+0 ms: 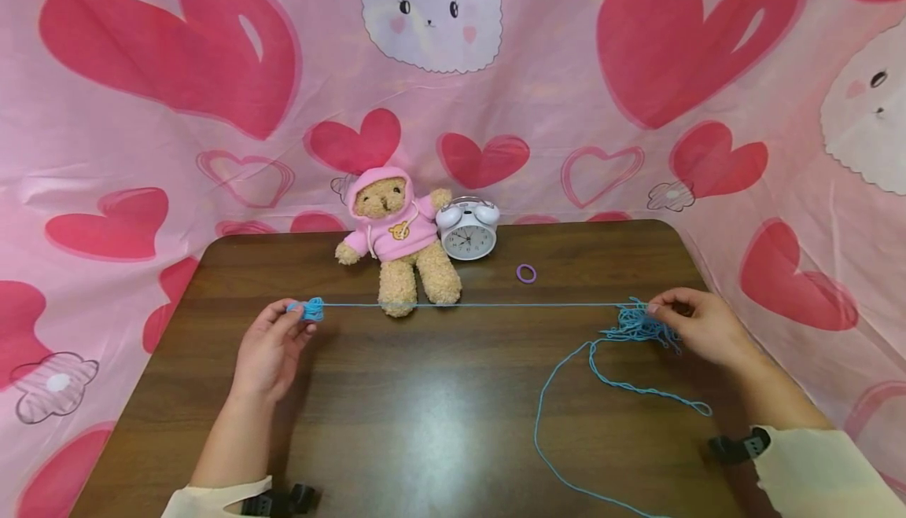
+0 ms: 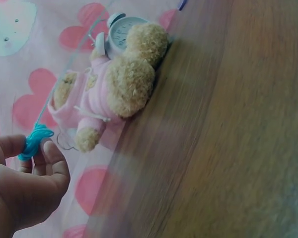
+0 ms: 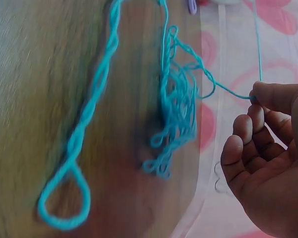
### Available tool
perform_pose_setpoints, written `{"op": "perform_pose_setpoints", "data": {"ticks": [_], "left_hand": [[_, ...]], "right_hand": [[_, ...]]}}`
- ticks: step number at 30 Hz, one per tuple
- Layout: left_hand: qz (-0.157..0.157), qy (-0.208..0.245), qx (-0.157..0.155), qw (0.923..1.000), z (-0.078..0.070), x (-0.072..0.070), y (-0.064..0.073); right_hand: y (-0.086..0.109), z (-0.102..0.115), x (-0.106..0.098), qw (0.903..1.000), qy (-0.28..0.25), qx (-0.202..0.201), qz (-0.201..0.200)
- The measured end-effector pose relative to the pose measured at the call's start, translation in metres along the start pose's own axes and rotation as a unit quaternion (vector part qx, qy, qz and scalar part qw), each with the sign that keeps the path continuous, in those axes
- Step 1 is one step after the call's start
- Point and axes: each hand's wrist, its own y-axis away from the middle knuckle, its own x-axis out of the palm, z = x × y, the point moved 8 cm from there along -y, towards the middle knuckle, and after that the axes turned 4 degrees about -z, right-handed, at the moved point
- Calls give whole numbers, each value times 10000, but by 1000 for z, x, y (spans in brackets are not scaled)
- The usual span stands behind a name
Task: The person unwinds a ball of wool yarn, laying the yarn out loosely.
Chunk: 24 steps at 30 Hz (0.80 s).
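My left hand (image 1: 267,349) pinches a small wound bundle of blue yarn (image 1: 312,310) between thumb and fingers, raised above the table's left side. From it a taut strand (image 1: 488,305) runs straight across to my right hand (image 1: 704,328), which pinches the yarn between thumb and index finger. In the right wrist view the strand (image 3: 258,49) bends at those fingertips. Near the right hand a tangled heap of blue yarn (image 3: 179,106) lies on the table. A twisted length ending in a loop (image 3: 64,208) and a loose tail (image 1: 541,408) trail from the heap.
A teddy bear (image 1: 396,235) in a pink hoodie sits at the back of the brown table (image 1: 396,439), beside a white alarm clock (image 1: 469,231). To their right lies a purple ring (image 1: 526,273). A pink heart-print cloth (image 1: 552,93) hangs behind and along the sides.
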Motion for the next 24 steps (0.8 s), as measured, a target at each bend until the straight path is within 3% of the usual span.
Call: {"op": "perform_pose_setpoints", "data": {"ticks": [15, 24], "left_hand": [[-113, 630, 288, 9975, -13, -23, 1], [-331, 455, 296, 9980, -16, -39, 3]], "right_hand": [[5, -39, -10, 9994, 263, 222, -12], [4, -53, -10, 9995, 206, 124, -214]]}}
